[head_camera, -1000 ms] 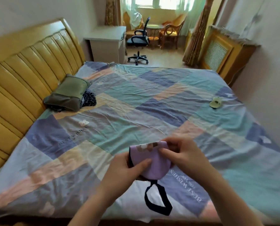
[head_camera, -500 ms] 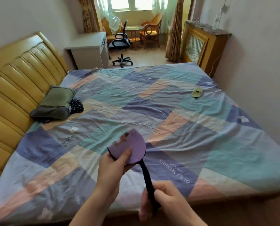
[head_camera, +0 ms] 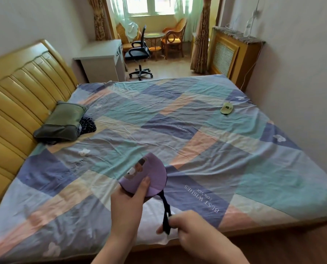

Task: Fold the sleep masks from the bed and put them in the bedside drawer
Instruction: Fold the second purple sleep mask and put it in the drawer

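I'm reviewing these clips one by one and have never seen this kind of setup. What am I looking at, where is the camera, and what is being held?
No machine here: a person wears a wide-angle camera on the head, looking forward and down at their own hands. The left hand holds a folded purple sleep mask, thumb on top. The right hand pinches its dark strap. Below them is a bed with a patchwork sheet. A green sleep mask lies near its far right side, and a dark green pillow by the headboard.
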